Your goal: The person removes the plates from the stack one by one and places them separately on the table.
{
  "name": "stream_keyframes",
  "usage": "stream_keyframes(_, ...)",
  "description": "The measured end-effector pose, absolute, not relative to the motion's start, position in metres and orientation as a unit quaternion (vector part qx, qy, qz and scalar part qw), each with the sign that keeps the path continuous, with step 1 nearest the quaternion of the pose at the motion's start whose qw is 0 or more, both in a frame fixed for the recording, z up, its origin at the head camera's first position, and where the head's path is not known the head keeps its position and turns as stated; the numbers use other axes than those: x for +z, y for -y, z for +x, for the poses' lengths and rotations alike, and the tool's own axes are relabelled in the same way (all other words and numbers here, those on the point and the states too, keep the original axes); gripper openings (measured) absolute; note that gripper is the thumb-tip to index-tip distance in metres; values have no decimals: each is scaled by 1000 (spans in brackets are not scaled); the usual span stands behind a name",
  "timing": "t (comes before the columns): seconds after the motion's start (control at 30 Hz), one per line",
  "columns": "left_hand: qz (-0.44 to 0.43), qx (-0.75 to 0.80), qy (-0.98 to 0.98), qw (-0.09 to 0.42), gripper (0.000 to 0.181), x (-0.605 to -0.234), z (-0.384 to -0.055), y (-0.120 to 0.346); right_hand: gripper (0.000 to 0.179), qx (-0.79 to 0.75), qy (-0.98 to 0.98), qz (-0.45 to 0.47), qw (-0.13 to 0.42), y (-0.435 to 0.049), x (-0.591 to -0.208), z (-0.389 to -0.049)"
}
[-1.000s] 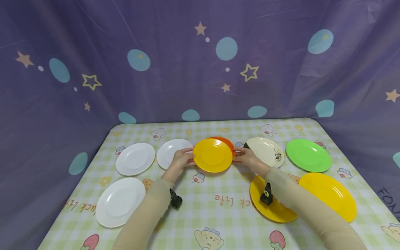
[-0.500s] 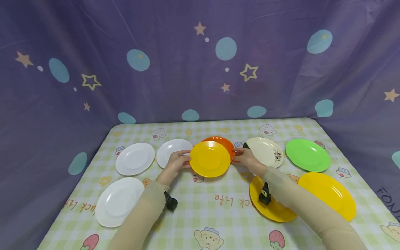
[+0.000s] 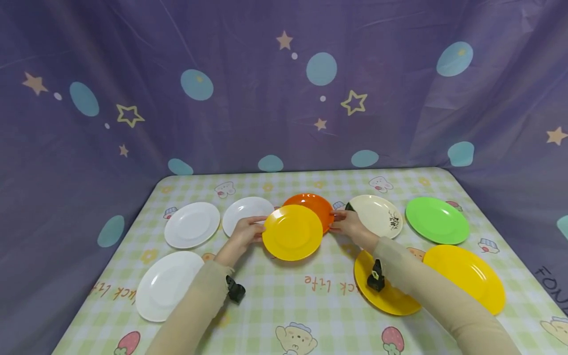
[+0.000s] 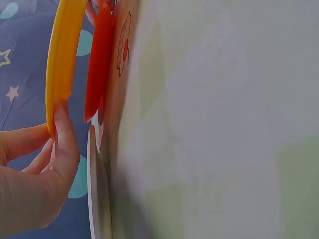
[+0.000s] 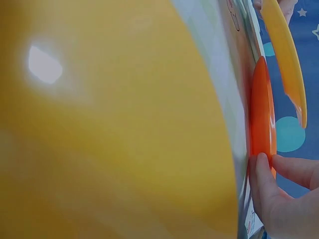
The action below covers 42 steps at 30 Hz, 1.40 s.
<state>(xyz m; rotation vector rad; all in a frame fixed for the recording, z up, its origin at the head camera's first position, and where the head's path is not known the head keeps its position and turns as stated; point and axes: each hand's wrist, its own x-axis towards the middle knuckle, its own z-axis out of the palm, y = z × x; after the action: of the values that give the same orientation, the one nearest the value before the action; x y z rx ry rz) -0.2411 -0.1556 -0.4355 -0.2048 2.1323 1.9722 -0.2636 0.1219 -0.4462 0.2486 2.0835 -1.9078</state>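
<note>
My left hand [image 3: 244, 234] pinches the left rim of a small yellow plate [image 3: 293, 234], thumb on one face and fingers on the other. In the left wrist view that plate [image 4: 65, 55] is up off the table, apart from the orange plate [image 4: 97, 64]. The orange plate [image 3: 315, 204] lies behind it in the head view, its front left part covered by the yellow one. At its right rim, my right hand [image 3: 350, 226] grips it between thumb and fingers. The right wrist view has the orange plate [image 5: 261, 114] close over the tablecloth.
White plates [image 3: 193, 225] lie at left, one [image 3: 246, 212] beside my left hand. At right are a cream patterned plate [image 3: 374, 214], a green plate [image 3: 437, 220] and two large yellow plates [image 3: 466, 276], one [image 3: 386, 296] under my right forearm. A purple curtain [image 3: 248, 133] stands behind the checked table.
My left hand has drawn the yellow plate left and toward me, off the orange plate, so more of the orange shows. My right hand has stayed nearly still at the orange rim.
</note>
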Motion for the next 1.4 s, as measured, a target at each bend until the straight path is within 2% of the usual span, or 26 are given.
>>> stream_keyframes(0.3,-57,651,-749,113,37,-432,-234,164,44,-696,-698,53,157,-130,-475,-281)
stream_keyframes(0.43,-43,647,-752,122,37,-431,-232,170,47,-674,-717,84,158,-123,-455,-269)
stream_keyframes(0.53,-34,643,-754,130,37,-431,-229,174,47,-674,-718,76,156,-124,-457,-269)
stream_keyframes(0.63,-28,634,-761,135,37,-429,-225,178,47,-709,-687,39,153,-143,-527,-312)
stream_keyframes(0.8,-20,610,-780,142,37,-427,-219,184,60,-748,-640,32,170,-183,-686,-417)
stream_keyframes(0.87,-14,597,-790,141,37,-426,-218,186,65,-750,-637,38,173,-190,-722,-441)
stream_keyframes(0.97,-10,576,-806,135,36,-425,-216,188,67,-747,-641,45,172,-194,-743,-456)
stream_keyframes(1.03,-7,564,-815,134,36,-425,-215,190,66,-745,-643,48,170,-193,-737,-453)
stream_keyframes(1.1,-7,556,-820,133,35,-424,-214,192,63,-743,-646,53,168,-188,-715,-438)
stream_keyframes(1.27,3,540,-831,132,36,-419,-209,197,57,-740,-652,54,158,-166,-614,-371)
stream_keyframes(1.4,2,528,-838,138,37,-418,-207,204,49,-704,-691,57,151,-140,-514,-306)
